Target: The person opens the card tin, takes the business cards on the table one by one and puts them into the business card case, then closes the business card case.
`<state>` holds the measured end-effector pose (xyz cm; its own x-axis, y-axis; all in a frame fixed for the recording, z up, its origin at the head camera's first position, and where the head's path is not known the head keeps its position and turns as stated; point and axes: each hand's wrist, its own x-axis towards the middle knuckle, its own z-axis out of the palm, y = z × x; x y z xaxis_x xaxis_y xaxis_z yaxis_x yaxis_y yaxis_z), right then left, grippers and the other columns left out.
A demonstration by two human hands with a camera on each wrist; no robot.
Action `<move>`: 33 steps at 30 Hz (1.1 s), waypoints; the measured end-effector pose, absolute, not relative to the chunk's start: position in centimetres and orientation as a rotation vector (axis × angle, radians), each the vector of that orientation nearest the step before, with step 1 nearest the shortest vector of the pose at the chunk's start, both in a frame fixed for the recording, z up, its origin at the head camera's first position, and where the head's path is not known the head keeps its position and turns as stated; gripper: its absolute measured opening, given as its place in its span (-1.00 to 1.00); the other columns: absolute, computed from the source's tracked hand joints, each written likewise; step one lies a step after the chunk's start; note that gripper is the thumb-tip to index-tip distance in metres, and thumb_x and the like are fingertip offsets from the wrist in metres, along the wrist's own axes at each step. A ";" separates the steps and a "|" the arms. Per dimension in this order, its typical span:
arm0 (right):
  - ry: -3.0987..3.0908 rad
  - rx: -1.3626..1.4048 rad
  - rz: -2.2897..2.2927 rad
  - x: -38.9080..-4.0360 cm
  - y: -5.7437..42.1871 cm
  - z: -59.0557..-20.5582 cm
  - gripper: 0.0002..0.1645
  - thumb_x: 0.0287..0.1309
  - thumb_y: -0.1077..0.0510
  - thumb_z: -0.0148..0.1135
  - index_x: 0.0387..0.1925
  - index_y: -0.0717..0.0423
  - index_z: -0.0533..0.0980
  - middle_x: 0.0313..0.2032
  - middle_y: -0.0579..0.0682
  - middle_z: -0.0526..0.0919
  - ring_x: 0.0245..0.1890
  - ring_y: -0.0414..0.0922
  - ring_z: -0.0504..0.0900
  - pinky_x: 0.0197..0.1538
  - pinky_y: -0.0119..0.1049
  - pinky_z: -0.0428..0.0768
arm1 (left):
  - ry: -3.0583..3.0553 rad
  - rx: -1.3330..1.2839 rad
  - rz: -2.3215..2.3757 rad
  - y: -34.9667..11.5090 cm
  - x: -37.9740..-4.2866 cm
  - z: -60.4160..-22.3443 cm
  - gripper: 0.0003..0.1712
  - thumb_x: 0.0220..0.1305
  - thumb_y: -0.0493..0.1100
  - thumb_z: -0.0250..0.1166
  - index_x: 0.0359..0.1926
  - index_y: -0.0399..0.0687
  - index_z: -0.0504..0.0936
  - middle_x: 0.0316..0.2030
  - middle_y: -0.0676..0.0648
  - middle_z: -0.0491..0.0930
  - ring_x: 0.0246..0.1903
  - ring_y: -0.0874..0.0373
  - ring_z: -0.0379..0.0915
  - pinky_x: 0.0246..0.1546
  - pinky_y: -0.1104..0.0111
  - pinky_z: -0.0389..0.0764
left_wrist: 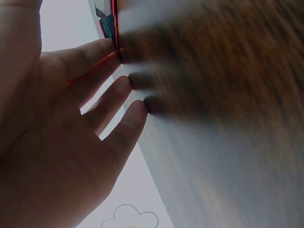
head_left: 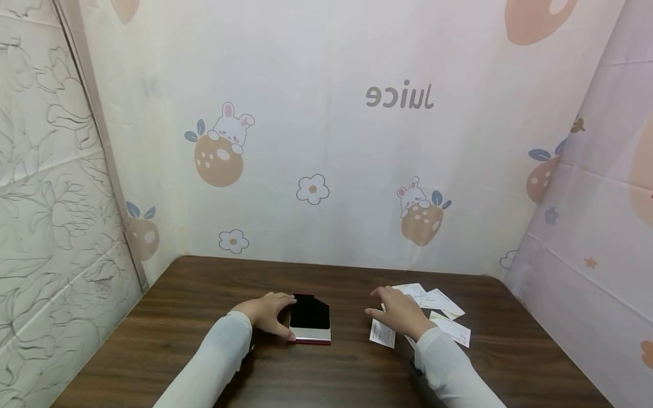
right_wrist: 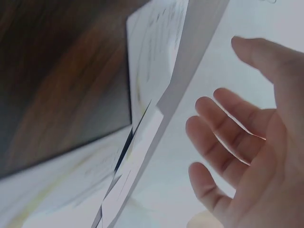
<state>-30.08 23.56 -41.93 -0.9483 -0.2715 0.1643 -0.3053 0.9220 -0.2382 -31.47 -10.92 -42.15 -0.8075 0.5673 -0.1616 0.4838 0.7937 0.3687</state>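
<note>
On the table, left of centre, lies a card case [head_left: 309,318] with a black inner face, a silver band and red edges. My left hand [head_left: 266,315] holds its left side, thumb at the near corner and index finger at the far corner. In the left wrist view the other fingertips [left_wrist: 139,107] rest on the wood beside the case's red edge. Over several white printed cards [head_left: 451,328] on the right hovers my right hand [head_left: 400,313], its fingers spread and loosely bent with nothing between them. It partly hides the cards, one of which [head_left: 382,334] sticks out below it.
The dark wooden table [head_left: 326,374] ends at a printed curtain [head_left: 326,226] behind and hanging cloths on both sides. Some cards, such as the ones at the back [head_left: 437,302], overlap each other. Bare wood separates the case from the cards.
</note>
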 end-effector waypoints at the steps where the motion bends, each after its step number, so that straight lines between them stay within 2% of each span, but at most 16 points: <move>1: -2.949 0.431 0.379 -30.1 23.8 -41.9 -0.49 0.19 -0.10 0.40 0.05 0.12 0.58 -0.14 0.03 0.65 -0.13 0.03 0.62 -0.04 0.13 0.49 | 2.720 0.810 0.457 -10.9 -31.4 -42.1 0.05 0.02 0.25 0.51 0.45 -0.09 0.34 0.42 -0.11 0.28 0.42 -0.11 0.12 0.27 -0.06 0.33; 8: -2.966 0.285 0.302 -30.5 25.1 -41.8 -0.43 0.14 -0.12 0.42 0.02 0.20 0.58 -0.18 0.10 0.70 -0.11 0.14 0.65 -0.10 0.16 0.54 | 2.718 0.803 0.464 -10.9 -31.3 -42.0 0.04 0.03 0.24 0.52 0.44 -0.09 0.35 0.42 -0.11 0.28 0.41 -0.10 0.12 0.28 -0.05 0.32; 15: -3.040 0.121 0.240 -30.8 25.8 -41.9 -0.21 0.04 -0.24 0.45 0.04 0.31 0.52 -0.16 0.29 0.64 -0.13 0.27 0.62 -0.13 0.21 0.54 | 2.716 0.795 0.456 -11.0 -31.6 -42.1 0.05 0.02 0.26 0.51 0.45 -0.06 0.34 0.42 -0.09 0.28 0.42 -0.09 0.12 0.28 -0.05 0.32; 25: -3.100 0.018 0.283 -31.0 26.2 -42.3 -0.13 0.00 -0.32 0.44 0.00 0.37 0.48 -0.26 0.30 0.63 -0.26 0.23 0.62 -0.19 0.24 0.52 | 2.721 0.798 0.471 -10.9 -31.9 -42.4 0.05 0.00 0.26 0.52 0.44 -0.04 0.36 0.42 -0.07 0.29 0.41 -0.08 0.13 0.28 -0.04 0.32; 33: -3.137 -0.014 0.315 -31.1 26.2 -42.4 -0.07 0.05 -0.34 0.40 0.06 0.40 0.43 -0.19 0.39 0.60 -0.25 0.22 0.62 -0.20 0.23 0.54 | 2.718 0.799 0.490 -11.0 -32.0 -42.6 0.05 0.01 0.25 0.52 0.45 -0.05 0.35 0.41 -0.08 0.29 0.43 -0.18 0.09 0.29 -0.10 0.29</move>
<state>-31.12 26.18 -42.38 -0.9999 0.0080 -0.0119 0.0102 0.9799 -0.1990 -32.04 -11.03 -42.58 -0.8129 0.5612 -0.1558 0.4714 0.7911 0.3899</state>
